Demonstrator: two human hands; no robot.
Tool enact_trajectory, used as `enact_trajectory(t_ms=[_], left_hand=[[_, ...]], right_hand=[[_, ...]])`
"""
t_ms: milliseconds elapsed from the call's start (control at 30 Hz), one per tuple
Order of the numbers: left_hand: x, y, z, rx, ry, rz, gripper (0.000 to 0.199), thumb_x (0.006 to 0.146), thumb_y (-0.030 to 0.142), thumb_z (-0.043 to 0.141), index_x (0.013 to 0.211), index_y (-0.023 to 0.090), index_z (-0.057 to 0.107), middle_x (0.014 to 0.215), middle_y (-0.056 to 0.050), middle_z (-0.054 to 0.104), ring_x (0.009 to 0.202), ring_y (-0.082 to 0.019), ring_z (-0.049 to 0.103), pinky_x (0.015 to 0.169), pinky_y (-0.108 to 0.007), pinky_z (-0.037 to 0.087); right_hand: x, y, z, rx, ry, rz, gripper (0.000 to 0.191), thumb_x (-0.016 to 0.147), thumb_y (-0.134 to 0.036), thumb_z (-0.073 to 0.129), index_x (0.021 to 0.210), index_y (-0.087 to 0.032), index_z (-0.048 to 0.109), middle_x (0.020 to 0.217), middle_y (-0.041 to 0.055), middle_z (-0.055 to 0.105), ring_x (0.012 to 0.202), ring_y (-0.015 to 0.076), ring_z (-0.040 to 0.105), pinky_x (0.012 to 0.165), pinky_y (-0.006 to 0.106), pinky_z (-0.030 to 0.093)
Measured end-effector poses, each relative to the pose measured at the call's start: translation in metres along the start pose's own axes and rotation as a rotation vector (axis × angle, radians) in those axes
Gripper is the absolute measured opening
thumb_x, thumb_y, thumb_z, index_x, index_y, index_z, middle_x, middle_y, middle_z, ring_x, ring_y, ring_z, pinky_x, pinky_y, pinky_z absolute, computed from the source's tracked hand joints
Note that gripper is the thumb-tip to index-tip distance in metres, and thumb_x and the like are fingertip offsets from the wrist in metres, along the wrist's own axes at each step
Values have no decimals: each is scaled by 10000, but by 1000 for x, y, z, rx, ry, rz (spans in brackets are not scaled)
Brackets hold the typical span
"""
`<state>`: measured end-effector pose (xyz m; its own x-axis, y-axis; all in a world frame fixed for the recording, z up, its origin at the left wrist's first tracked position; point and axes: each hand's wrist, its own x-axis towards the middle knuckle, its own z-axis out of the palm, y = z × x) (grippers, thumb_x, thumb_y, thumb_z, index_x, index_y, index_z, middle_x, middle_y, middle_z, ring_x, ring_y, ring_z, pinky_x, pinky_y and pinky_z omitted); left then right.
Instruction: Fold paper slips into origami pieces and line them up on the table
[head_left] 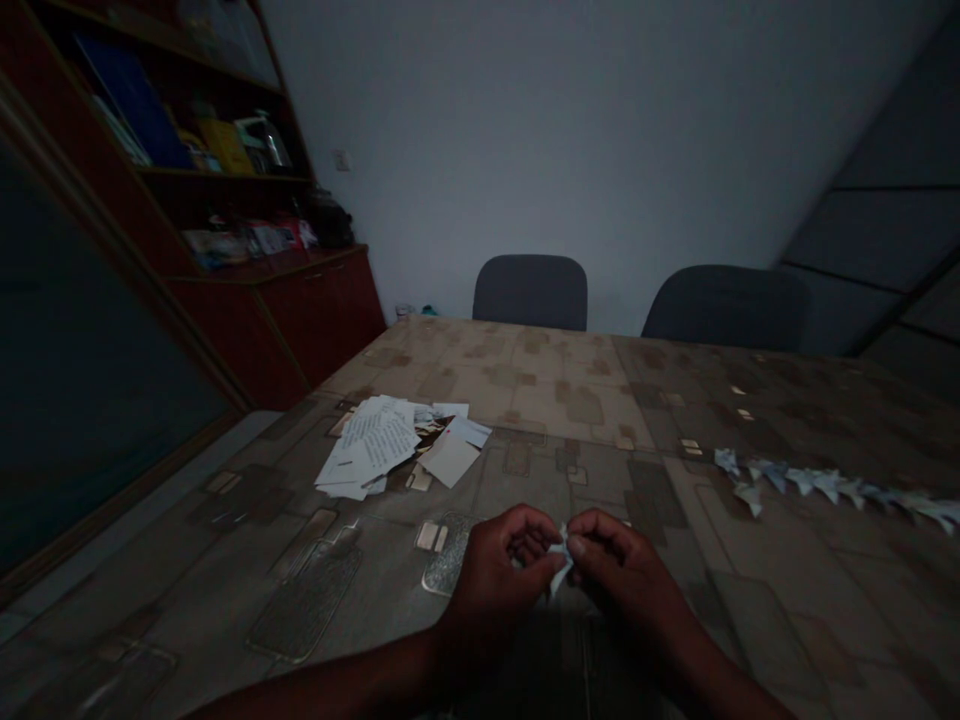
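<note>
While the left hand [501, 562] pinches folded paper [558, 576], the right hand [621, 562] grips it.

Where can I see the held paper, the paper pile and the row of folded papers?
Held paper [558, 572]: head view, on its lower pale part.
Paper pile [384, 443]: head view, on its printed part.
Row of folded papers [826, 484]: head view, near its middle.

The head camera looks forward and down over the hands [496, 568] [626, 562] and table [540, 385].
</note>
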<state>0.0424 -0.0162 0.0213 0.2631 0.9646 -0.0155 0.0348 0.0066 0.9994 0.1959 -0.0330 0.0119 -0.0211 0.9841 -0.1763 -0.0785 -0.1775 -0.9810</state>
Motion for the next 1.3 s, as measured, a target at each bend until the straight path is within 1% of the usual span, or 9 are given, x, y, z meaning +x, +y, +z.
enact_trajectory(t_ms=[133,267,367,500,633,733,867,1167,1300], left_hand=[[1,-2,0,27,-11,12,47,697,140,658,735,151,634,667,8,608,637,-130,530,602,-216,407],[1,-4,1,73,-24,16,61,694,111,644,735,154,632,656,14,592,628,-127,513,594,-214,402],[0,-5,1,74,-22,26,56,702,120,638,721,159,603,659,18,578,628,-128,510,589,-215,403],[1,-6,0,112,2,29,93,694,102,625,704,166,558,644,31,546,617,-123,502,575,-211,389],[1,-9,0,112,-28,33,100,696,104,621,718,168,547,658,36,539,622,-119,496,579,-208,385],[2,-10,1,118,-43,28,96,698,115,621,710,168,542,642,43,521,608,-114,480,563,-204,371],[2,-7,1,97,-65,13,88,711,138,619,698,168,538,626,45,514,594,-112,476,553,-203,362],[2,-7,2,22,-62,-44,146,665,75,603,732,171,516,632,52,489,608,-109,465,557,-203,354],[1,-6,2,15,-82,-43,134,674,89,599,726,169,505,626,55,471,597,-106,442,549,-208,344]], right_hand=[[1,3,1,-15,-1,8,353,665,-509,733,703,-188,590,550,-50,494,492,104,427,465,212,298],[1,4,4,-94,54,-23,301,688,-450,708,651,-207,535,532,-68,424,460,90,340,426,211,239],[-1,1,7,-132,96,-87,288,688,-440,687,637,-212,520,549,-61,422,481,103,362,437,218,264],[-3,-2,7,-197,103,-135,233,708,-412,664,696,-201,565,590,-46,463,530,122,415,479,227,319],[-3,-3,7,-237,121,-167,207,697,-387,646,664,-203,556,588,-39,477,543,133,434,503,241,344],[-3,-2,7,-249,140,-171,207,678,-372,633,621,-211,516,577,-44,456,539,133,427,507,245,342],[-3,0,7,-238,130,-170,230,711,-408,615,645,-219,502,597,-46,437,551,137,414,505,244,343],[-1,4,-4,-289,92,-158,308,829,-490,548,718,-204,560,648,-25,476,618,153,442,556,254,359],[-1,7,-5,-313,70,-161,293,816,-477,571,728,-198,565,642,-27,478,610,151,440,554,255,350]])
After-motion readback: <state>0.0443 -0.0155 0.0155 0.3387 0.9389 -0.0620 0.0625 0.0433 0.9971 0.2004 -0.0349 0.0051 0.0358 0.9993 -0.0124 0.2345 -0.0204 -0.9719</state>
